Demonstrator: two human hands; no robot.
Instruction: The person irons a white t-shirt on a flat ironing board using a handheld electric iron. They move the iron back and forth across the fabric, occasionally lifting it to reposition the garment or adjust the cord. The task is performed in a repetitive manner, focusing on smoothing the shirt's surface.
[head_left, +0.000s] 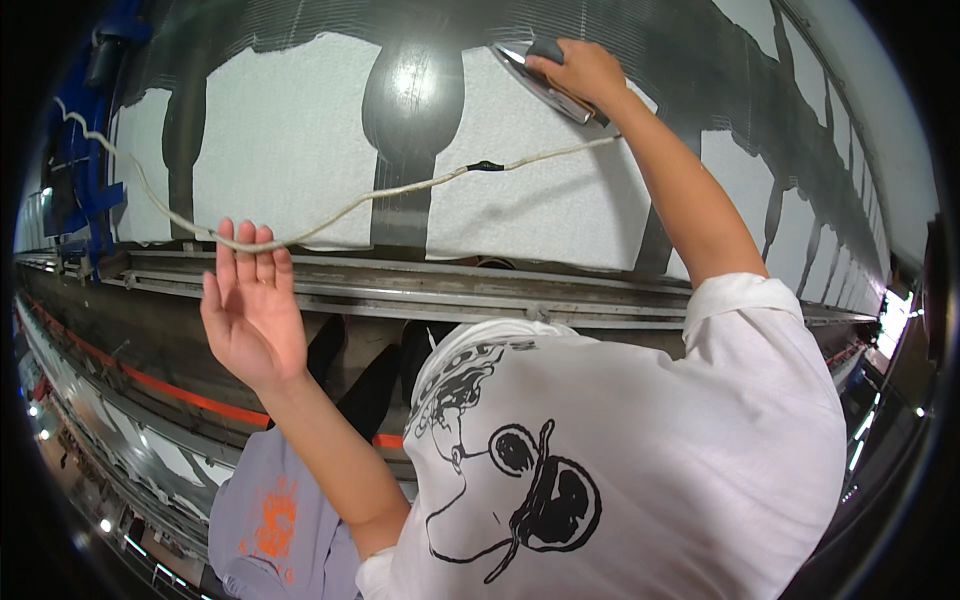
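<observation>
Dark, glossy table [412, 215] runs across the view, bearing a row of white pieces, with a metal rail [480, 297] along its near edge. The iron [548, 90] is located over the upper part of one white piece [540, 205], its tip toward the upper left; full contact of its base cannot be confirmed.

Handling, as judged: the iron is rigid, probably fairly heavy, with a smooth base that should slide readily. Its metal may be hot, so the dark handle is the proper hold. The white piece looks thin, soft and easily creased. The cord [350, 207] appears light and flexible; its black wrap [486, 166] may be a weak spot, best not gripped or pulled.

Right hand [588, 72]: closed around the iron's handle, arm extended forward and across the table. Left hand [255, 320]: palm up, fingers extended, thumb apart, gripping nothing; the cord crosses its fingers near the tips. Left elbow is bent, close to the body. The cord's join with the iron is not visible.
</observation>
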